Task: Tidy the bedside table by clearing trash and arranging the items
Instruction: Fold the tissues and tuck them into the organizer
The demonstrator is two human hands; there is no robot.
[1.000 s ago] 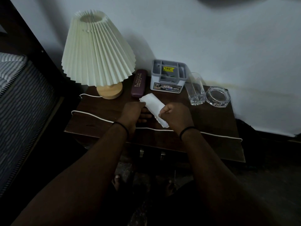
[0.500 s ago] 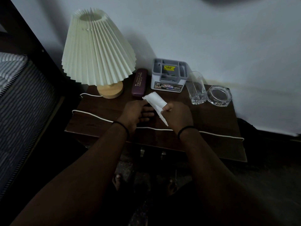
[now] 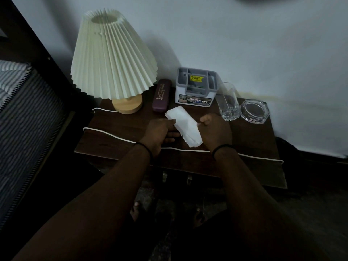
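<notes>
A striped mattress [image 3: 28,113] filled the left edge, beside a dark wooden table [image 3: 120,132] set against a pale wall [image 3: 244,44]. A lamp [image 3: 113,59] with a pleated cream shade stood at the table's back left on a round wooden base, its white cord [image 3: 116,135] running across the tabletop to the right edge. Right of the lamp base lay a maroon case [image 3: 161,95], then a grey organiser [image 3: 195,89] with a yellow sticker inside, then an upright glass [image 3: 227,101], and an ashtray [image 3: 254,111] of clear glass at the far right, just beside the glass.

Both forearms reached in from below, each with a dark band at the wrist. Between the hands, over the middle of the table, was a folded white tissue [image 3: 185,126], tilted from upper left to lower right. The left hand [image 3: 160,132] pinched its left edge; the right hand [image 3: 214,130], fingers curled, gripped its right edge.
</notes>
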